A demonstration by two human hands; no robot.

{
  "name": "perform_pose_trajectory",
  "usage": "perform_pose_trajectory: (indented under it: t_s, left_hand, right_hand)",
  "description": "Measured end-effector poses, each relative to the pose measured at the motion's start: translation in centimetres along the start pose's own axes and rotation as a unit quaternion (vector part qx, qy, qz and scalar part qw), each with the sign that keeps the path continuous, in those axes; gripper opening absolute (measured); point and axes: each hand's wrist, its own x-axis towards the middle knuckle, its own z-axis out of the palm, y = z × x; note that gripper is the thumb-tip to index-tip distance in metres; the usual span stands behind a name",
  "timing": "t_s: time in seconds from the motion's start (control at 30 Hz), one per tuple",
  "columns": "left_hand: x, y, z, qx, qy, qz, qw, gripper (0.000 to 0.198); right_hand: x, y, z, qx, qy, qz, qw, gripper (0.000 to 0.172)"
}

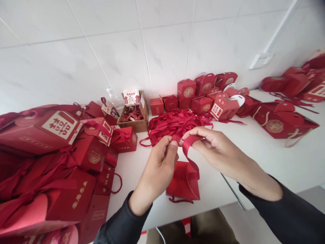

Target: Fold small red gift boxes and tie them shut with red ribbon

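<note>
A red ribbon [189, 151] is pinched between the fingers of my left hand [159, 162] and my right hand [214, 149], which nearly meet at the centre. One length of it loops over my right fingers and hangs down in a curve. Below my hands, a small red gift box [181, 183] stands on the white table [213, 186], a dark red cord at its near edge. The ribbon's lower end reaches this box; how it is attached cannot be seen. Just behind my hands lies a tangled heap of red ribbons [175, 122].
Red gift boxes [81, 193] are stacked high on the left. A brown cardboard box [141, 126] stands behind, near the wall. More red boxes [186, 91] line the wall, and others [276, 120] lie on the right. A seam splits the table to the right of my hands.
</note>
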Motion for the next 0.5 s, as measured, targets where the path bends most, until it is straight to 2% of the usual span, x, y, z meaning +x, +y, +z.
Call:
perform_pose_trajectory:
  t_s: [0.17,0.23,0.3,0.37,0.43,0.5]
  left_hand:
    - [0.9,2.8,-1.2,0.002,0.085,0.079,0.993,0.019]
    - [1.0,3.4,-1.4,0.017,0.102,0.088,0.991,0.019]
    - [0.7,3.3,-1.2,0.06,0.063,0.054,0.995,0.014]
    - [0.1,2.8,-0.7,0.125,-0.019,0.002,0.992,0.009]
    - [-0.5,2.1,-0.2,0.186,-0.094,-0.038,0.977,0.017]
    - [-0.8,1.6,0.2,0.21,-0.126,-0.051,0.968,0.02]
  right_hand:
    - [-0.3,0.2,-0.1,-0.101,0.025,-0.06,0.993,0.023]
    - [-0.5,0.3,-0.2,-0.133,0.059,-0.116,0.983,0.031]
    - [-0.6,0.2,-0.2,-0.18,0.1,-0.196,0.959,0.037]
    - [-0.5,0.1,-0.2,-0.219,0.126,-0.263,0.931,0.039]
    - [-0.3,-0.1,-0.3,-0.233,0.122,-0.297,0.918,0.041]
    - [-0.2,-0.3,-0.3,-0.227,0.104,-0.311,0.917,0.042]
